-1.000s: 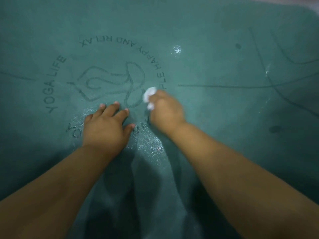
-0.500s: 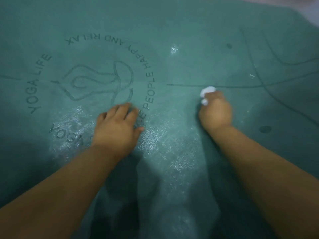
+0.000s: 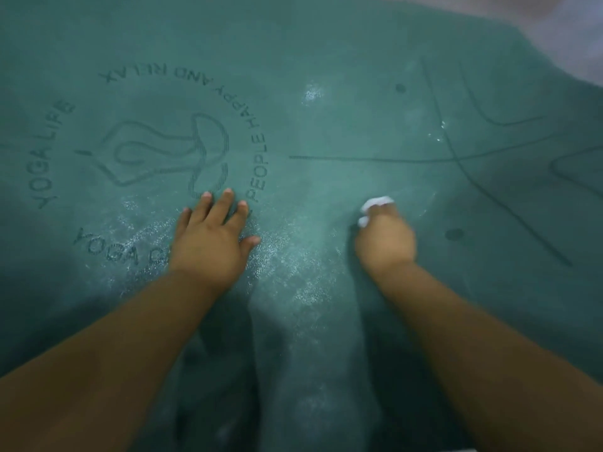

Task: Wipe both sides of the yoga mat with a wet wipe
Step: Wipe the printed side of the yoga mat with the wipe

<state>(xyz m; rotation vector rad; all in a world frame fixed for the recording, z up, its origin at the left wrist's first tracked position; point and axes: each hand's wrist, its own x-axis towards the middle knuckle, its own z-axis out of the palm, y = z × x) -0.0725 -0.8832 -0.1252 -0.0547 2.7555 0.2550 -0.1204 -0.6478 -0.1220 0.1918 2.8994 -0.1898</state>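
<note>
A teal yoga mat [image 3: 326, 44] fills nearly the whole view, printed with a round logo and dark guide lines. My left hand [image 3: 212, 239] lies flat on the mat, fingers spread, at the lower right of the logo. My right hand [image 3: 385, 243] is closed on a crumpled white wet wipe [image 3: 375, 205] and presses it against the mat right of centre. The wipe shows only at my fingertips. A wet, glistening patch covers the mat between and below both hands.
Pale floor [image 3: 574, 31] shows past the mat's far right corner. Two small dark spots [image 3: 454, 234] mark the mat to the right of my right hand.
My right hand slid the wipe rightward from beside the logo, then back toward me. The wet patch has widened. My left hand has kept its place on the mat.
</note>
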